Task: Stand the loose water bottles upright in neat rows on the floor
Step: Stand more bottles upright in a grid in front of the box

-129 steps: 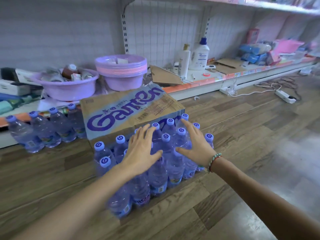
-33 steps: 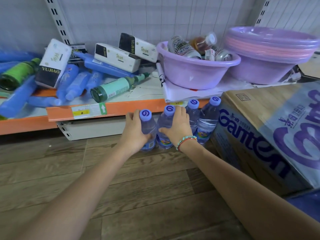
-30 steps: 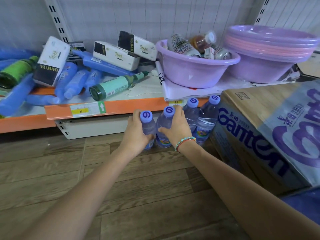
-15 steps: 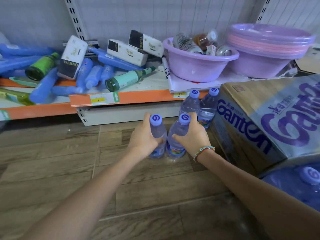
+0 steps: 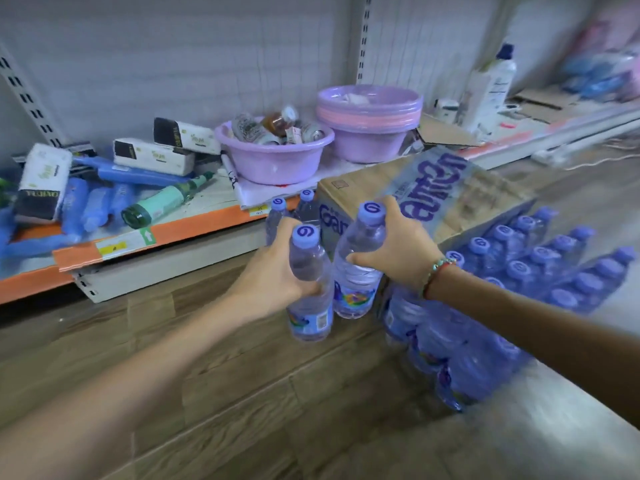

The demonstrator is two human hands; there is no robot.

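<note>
Above floor, left hand (image 5: 273, 275) grips bottle (image 5: 310, 299), right hand (image 5: 398, 251) grips 2nd bottle (image 5: 358, 271)

Evenly lit, slightly cool indoor light with soft shadows; motion blur smears the right side and far shelf (image 5: 540, 129), and edges bow outward.

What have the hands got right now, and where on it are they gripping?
Each hand holds one water bottle. The left hand wraps the left bottle around its upper body, below the cap. The right hand grips the right bottle at the shoulder and upper body.
</note>
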